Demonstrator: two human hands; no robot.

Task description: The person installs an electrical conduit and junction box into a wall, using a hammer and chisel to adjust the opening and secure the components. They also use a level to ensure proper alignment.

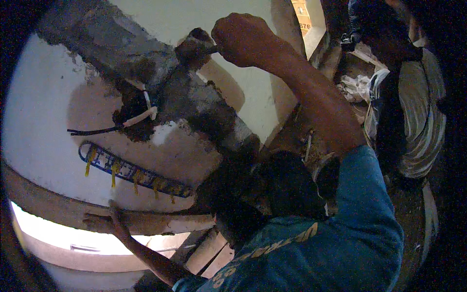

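Note:
Neither of my hands shows. In front of me a co-worker in a teal shirt (301, 258) is seen from behind, facing a wall. This person's right hand (241, 41) is closed round a tool handle, with a dark, mortar-covered tool head (194, 48) against the wall; it looks like a trowel. A rough band of grey mortar (189, 97) crosses the pale wall (44, 107). The co-worker's left hand (109, 219) lies with fingers stretched on a ledge (165, 221). Electrical wires (136, 118) stick out of a dark hole (138, 104) in the mortar.
A blue strip with yellow tassels (136, 173) hangs on the wall below the wires. A bright opening (53, 238) lies under the ledge. At right are crumpled clear plastic (355, 87) and a pale ridged bundle (421, 117), partly in shadow.

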